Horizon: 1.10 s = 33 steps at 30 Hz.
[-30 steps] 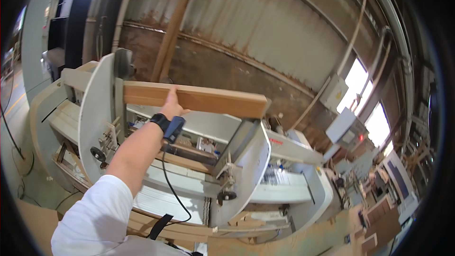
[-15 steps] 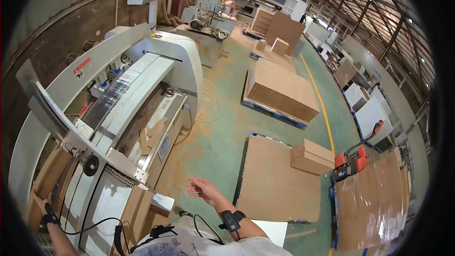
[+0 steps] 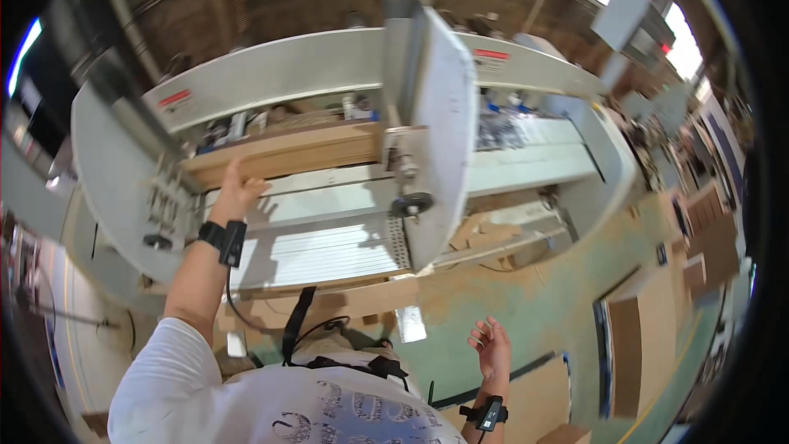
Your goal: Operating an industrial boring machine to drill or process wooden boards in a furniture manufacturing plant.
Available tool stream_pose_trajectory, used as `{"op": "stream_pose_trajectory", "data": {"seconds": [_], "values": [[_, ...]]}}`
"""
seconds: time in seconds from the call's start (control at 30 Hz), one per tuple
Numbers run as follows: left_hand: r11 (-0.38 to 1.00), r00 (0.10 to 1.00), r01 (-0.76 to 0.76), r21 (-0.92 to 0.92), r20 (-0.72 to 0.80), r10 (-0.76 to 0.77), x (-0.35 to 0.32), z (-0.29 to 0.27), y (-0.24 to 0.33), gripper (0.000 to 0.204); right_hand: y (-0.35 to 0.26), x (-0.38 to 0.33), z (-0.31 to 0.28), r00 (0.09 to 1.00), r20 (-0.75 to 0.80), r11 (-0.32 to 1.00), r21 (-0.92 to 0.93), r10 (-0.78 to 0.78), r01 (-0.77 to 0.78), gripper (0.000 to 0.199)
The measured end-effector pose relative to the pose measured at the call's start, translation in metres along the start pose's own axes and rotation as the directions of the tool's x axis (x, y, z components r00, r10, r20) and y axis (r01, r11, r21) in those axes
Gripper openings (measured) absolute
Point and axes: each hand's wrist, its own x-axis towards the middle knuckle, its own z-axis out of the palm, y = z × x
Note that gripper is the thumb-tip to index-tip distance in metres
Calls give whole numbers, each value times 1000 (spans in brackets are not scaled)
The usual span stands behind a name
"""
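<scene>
A stack of long brown boards [image 3: 296, 152] lies lengthwise in a white machine, between its left end plate [image 3: 123, 173] and an upright white plate [image 3: 444, 140]. My left hand [image 3: 238, 191] reaches forward to the left part of the stack. Its fingers lie against the front board, with the thumb held out to the side. Low on the right, over the green floor, my right hand [image 3: 491, 349] is raised with its fingers loosely apart and nothing in it. Dark devices are strapped to both wrists.
A ribbed white bed [image 3: 320, 251] spans the machine's near side. Black knobs [image 3: 411, 205] stick out from the plates. Board scraps [image 3: 485, 232] lie in the right bay. Stacked brown panels [image 3: 645, 341] stand on a pallet at the right. A cable hangs from my left wrist.
The view has swung left, so the machine now fills the middle and the pallets sit at the right. My left hand stays at the boards; my right hand remains empty.
</scene>
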Motion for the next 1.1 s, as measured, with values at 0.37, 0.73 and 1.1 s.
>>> {"op": "stream_pose_trajectory", "data": {"seconds": [0.37,0.73,1.1], "values": [[724,794,-190,663,-331,511,-104,-341,-78,35,63,120,97,885,266,677,-733,381,-71,66],[659,925,-43,751,-220,310,-101,-359,-70,73,91,146,93,721,312,587,-793,619,-161,52],[726,853,-265,634,-196,483,-105,-360,-82,78,69,75,244,612,490,599,-800,621,34,50]]}}
